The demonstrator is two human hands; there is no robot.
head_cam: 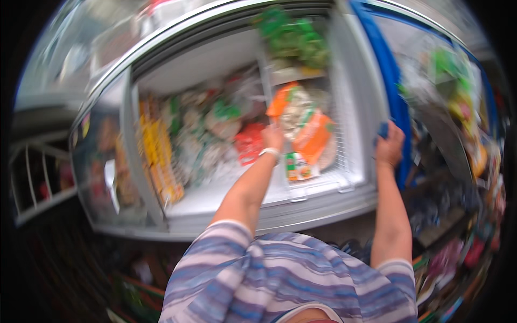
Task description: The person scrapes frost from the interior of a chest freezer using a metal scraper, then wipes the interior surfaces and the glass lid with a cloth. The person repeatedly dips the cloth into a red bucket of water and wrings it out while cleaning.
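Observation:
A chest freezer [335,206] stands open before me. My left hand [274,139], with a white band at the wrist, reaches in at the edge of an orange-and-clear food bag [313,139]. Blur hides whether its fingers grip the bag. Beside that hand lies a red bag [249,143]. My right hand [391,143] is at the freezer's right side, by a blue frame [394,87], closed around a small dark blue object [382,131] that I cannot identify.
A white wire basket [343,153] holds the orange bag and green packages [297,40]. Yellow packs [157,149] and clear bags [202,141] fill the left side. A glass lid [113,161] covers the left end. More packaged goods [460,93] are behind the blue frame.

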